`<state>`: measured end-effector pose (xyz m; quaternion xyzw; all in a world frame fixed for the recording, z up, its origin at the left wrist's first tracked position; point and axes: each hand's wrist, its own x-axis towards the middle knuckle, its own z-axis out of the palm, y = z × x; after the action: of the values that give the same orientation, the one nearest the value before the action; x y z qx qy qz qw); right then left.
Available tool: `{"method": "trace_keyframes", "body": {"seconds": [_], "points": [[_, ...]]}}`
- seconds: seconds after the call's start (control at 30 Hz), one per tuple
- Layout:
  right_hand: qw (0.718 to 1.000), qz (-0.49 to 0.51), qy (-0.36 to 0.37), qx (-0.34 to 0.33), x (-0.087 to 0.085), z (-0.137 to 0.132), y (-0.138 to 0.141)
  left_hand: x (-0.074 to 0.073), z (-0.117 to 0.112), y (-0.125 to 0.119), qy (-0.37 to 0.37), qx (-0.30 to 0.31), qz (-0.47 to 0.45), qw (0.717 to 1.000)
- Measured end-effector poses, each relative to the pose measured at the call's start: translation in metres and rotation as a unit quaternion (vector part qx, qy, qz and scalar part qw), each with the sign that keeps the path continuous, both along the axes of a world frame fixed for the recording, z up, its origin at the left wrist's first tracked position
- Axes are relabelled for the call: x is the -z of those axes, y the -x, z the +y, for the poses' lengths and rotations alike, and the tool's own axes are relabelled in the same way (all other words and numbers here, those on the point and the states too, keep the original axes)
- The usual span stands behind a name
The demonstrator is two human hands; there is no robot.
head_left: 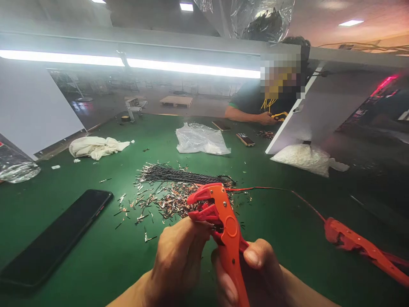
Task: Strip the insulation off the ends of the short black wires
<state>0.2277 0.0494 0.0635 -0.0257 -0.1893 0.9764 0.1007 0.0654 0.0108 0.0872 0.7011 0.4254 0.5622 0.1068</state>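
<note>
My right hand (258, 264) is wrapped round the handle of an orange-red wire stripper (230, 226), with the tool upright and its jaws pointing left. Close under those jaws, my left hand (182, 245) has its fingers pinched together; what they hold is hidden. Behind the tool lies a bundle of black wires (172, 174) with bare, silvery ends at the left. A heap of copper and black wire scraps (175, 200) spreads just in front of the bundle.
A black phone (54, 238) lies at left. A second wire stripper (364, 245) rests at right, with a thin cord (271, 188) running towards it. Farther back are a white cloth (96, 147), a plastic bag (201, 138), a white filled bag (302, 157) and a co-worker (252, 98).
</note>
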Motion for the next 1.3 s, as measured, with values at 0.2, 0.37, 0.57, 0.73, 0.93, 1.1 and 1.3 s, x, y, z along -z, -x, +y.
{"method": "trace_keyframes", "body": {"seconds": [0.2,0.37,0.57,0.73,0.93,1.1,1.3], "points": [[1.000,0.020,-0.018,0.000,0.003,-0.001,0.001,0.001,0.001,0.000,0.015,0.010,0.013,1.000],[0.997,0.002,-0.059,0.040,0.005,-0.004,0.002,-0.001,0.000,0.000,0.025,0.010,0.004,1.000],[0.993,0.010,-0.088,0.080,0.009,-0.006,0.007,0.003,0.001,0.000,0.016,-0.001,0.002,1.000],[0.990,-0.030,-0.097,0.097,0.018,-0.008,0.006,0.007,0.003,0.001,0.008,-0.018,0.016,1.000],[0.988,-0.058,-0.111,0.094,0.020,-0.009,0.005,0.010,0.003,-0.001,0.017,-0.037,0.017,0.999],[0.991,-0.008,-0.086,0.103,0.026,-0.006,0.010,0.016,0.008,0.001,0.047,-0.049,0.017,0.998],[0.993,0.056,-0.048,0.087,0.022,0.005,0.011,0.022,0.013,0.004,0.080,-0.019,0.037,0.996]]}}
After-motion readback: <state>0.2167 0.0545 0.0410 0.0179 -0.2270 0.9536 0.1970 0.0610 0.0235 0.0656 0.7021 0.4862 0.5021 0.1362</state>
